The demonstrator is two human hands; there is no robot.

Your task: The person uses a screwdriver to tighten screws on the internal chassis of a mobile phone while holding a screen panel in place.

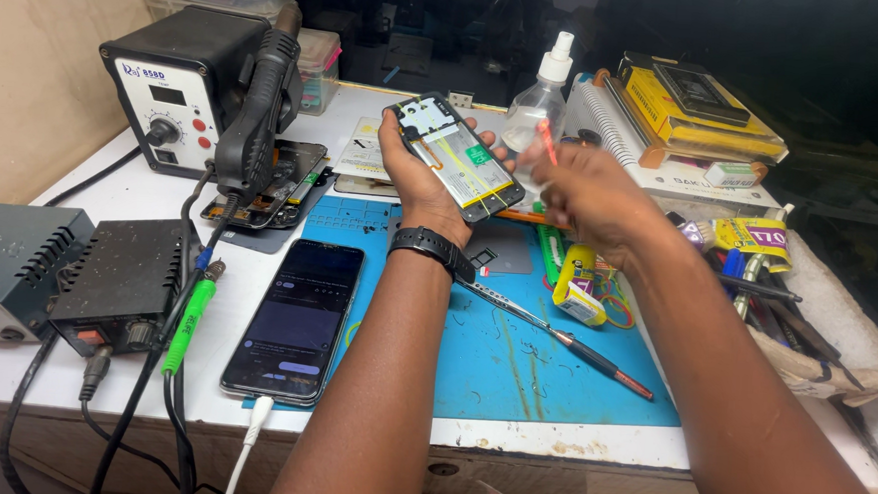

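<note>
Above blue mat (543, 368) | left hand (418, 171) holds opened phone (454, 158) | long axis upper-left to lower-right

A phone repair workshop: left of the left hand (418, 171) stands a hot-air rework station (182, 83) beside 2 power units (122, 276), with a blue repair mat (513, 366) below and tools (555, 335) scattered under the right hand (587, 200).
</note>
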